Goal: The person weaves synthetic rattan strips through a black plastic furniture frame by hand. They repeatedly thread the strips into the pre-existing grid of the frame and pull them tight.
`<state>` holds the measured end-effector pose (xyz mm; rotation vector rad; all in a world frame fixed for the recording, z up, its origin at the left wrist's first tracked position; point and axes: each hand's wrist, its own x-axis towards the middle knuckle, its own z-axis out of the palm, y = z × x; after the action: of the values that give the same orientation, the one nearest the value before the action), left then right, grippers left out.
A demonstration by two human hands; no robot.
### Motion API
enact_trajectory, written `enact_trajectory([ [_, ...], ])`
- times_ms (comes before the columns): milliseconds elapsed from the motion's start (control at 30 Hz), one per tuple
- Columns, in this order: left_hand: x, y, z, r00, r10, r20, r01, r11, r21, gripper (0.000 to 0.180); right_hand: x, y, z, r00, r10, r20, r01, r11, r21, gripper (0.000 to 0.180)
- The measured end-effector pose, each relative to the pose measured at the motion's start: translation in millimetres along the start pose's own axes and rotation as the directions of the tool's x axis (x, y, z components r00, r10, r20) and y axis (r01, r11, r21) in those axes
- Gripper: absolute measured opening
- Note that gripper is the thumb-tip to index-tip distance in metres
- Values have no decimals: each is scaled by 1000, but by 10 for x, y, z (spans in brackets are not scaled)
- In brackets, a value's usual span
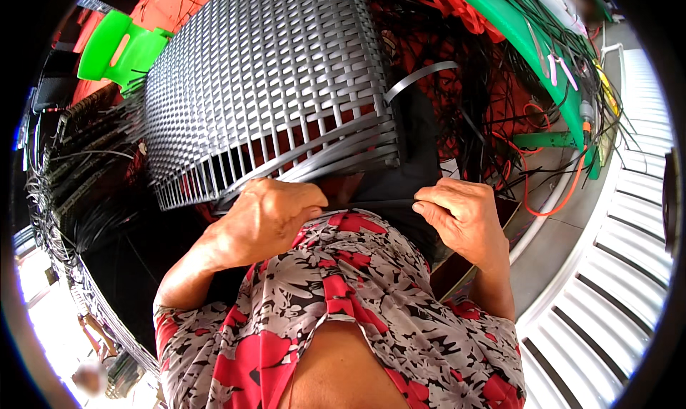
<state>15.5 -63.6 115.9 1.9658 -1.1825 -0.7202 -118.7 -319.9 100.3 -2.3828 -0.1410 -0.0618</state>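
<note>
In front of me lies a grey woven plastic wicker panel (264, 73), tilted. Its weave is tight over most of the surface; along the near edge, bare lengthwise strands show with gaps between them. Several loose flat grey strips (336, 150) run across that edge at the right. Just below the edge, my left hand (268, 212) is closed, thumb against the curled fingers. My right hand (461, 212) is pinched shut, apart from the panel to its right. A thin dark strip (379, 201) stretches between both hands, its ends hidden in the fingers.
A bright green plastic chair (125, 52) stands at the far left. Bundles of dark strands (100, 187) crowd the left side. A green table edge (543, 59) curves at the right, with scissors (561, 70) and an orange cord (554, 212). White slats (600, 287) line the right.
</note>
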Motion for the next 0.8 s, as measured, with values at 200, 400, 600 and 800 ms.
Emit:
enact_trajectory([
  [200, 204, 123, 330, 986, 101, -135, -99, 995, 20, 10, 149, -274, 165, 998, -35, 43, 26, 983, 180, 17],
  [400, 428, -118, 141, 725, 384, -572, -202, 912, 356, 15, 290, -333, -59, 957, 47, -285, -27, 997, 75, 12],
  [600, 524, -390, 522, 783, -174, -598, 90, 982, -168, 19, 573, -235, -189, 944, -147, -296, 75, 967, -242, 11],
  [800, 544, -333, 556, 779, -100, -620, 65, 995, -78, 24, 792, -260, -166, 991, -101, -91, 50, 893, -447, 7],
])
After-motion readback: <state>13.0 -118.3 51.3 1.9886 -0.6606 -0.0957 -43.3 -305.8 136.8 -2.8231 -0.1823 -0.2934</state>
